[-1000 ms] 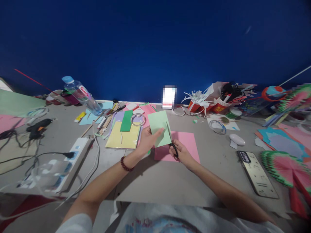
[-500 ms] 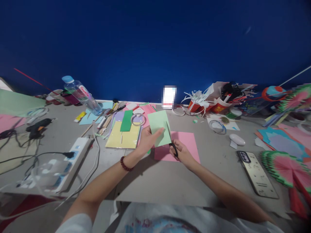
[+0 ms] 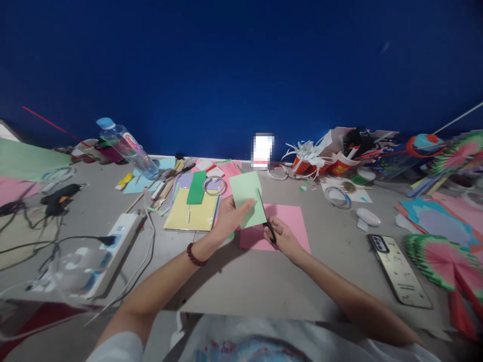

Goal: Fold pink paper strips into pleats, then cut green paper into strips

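Note:
My left hand [image 3: 231,218] grips a sheet of light green paper [image 3: 246,188], its thumb lying across the front. In my right hand [image 3: 284,236] is a pair of black-handled scissors [image 3: 270,232], with the blades at the paper's right edge. The blades are mostly hidden by the paper. Below both hands a pink sheet [image 3: 296,226] lies flat on the grey table. To the left of my left hand is a pack of yellow paper [image 3: 202,213], with a dark green strip [image 3: 196,187] and a roll of tape [image 3: 214,186] on it.
A white power strip [image 3: 113,256] with cables and a glue gun [image 3: 62,198] lie at the left. A plastic bottle [image 3: 130,148] leans near the blue wall. Red cups [image 3: 343,165] stand at the back right. A phone [image 3: 400,271] and pink-green paper fans [image 3: 449,261] lie at the right.
The scissors' blades are less visible at the paper's right edge than before. Both hands stay in nearly the same place.

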The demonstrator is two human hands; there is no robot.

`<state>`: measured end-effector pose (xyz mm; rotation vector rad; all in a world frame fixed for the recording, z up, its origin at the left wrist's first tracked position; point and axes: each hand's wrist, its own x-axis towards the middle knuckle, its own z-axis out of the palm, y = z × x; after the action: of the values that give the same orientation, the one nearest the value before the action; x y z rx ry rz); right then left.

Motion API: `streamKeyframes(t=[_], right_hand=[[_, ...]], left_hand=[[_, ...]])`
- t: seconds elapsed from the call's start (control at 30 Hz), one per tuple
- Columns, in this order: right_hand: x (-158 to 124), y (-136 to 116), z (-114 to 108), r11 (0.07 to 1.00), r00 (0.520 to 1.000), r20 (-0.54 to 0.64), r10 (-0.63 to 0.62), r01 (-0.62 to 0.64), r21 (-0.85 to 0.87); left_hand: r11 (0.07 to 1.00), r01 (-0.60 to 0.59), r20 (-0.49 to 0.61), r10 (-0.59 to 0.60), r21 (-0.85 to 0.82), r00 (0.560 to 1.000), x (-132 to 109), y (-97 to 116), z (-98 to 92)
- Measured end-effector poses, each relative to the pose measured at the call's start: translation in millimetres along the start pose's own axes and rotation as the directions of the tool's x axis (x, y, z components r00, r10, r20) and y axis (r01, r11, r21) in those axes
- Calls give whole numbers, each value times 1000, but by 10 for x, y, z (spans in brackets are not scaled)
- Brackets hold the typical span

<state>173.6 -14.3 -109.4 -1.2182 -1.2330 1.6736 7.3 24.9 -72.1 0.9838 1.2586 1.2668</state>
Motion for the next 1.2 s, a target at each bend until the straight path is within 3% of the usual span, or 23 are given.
streamKeyframes(t=[0.47, 0.93, 1.2], right_hand=[[-6, -4, 0, 1000, 1000, 4, 6, -6, -15], [-3, 115, -84, 1000, 1000, 15, 9, -9, 5], [40, 192, -126, 995, 997, 4, 82, -82, 63]], left_hand=[[999, -3, -6, 3, 35, 1000, 0, 1, -3], [999, 52, 100, -51, -4, 994, -47, -24, 36], [996, 30, 155, -44, 87, 987, -49, -88, 30]])
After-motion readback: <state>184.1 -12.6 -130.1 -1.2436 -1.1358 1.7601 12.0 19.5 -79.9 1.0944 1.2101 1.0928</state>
